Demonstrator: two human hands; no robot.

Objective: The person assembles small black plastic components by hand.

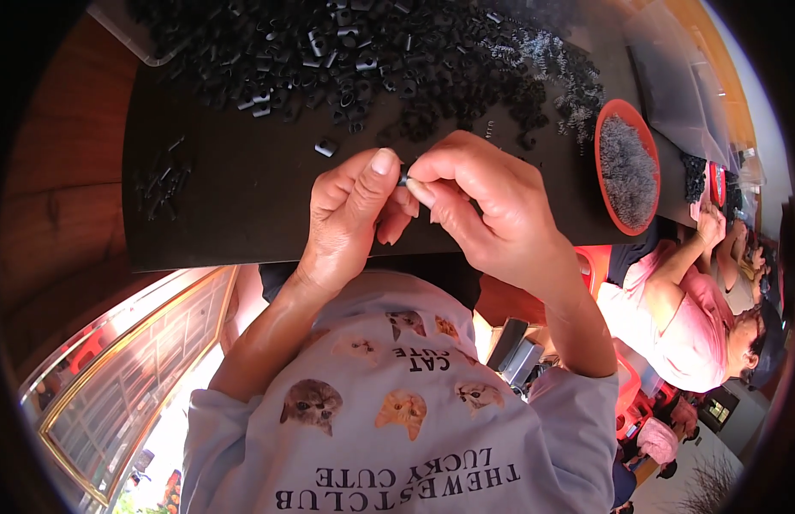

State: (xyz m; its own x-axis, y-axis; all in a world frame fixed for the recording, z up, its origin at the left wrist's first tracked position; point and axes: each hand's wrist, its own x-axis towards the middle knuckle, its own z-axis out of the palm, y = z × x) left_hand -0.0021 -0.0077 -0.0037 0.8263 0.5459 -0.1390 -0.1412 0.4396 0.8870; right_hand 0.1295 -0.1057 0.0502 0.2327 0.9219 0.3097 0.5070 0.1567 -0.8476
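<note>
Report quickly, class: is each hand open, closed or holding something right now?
Left hand: closed, right up against a small dark piece; its grip on it is partly hidden.
Right hand: closed, pinching that small dark piece.

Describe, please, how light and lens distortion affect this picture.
Head view: surroundings bend toward a black rim; head view: bright light whitens part of a co-worker's pink shirt and glistens on the left hand; head view: the black parts partly blend into the dark table.
</note>
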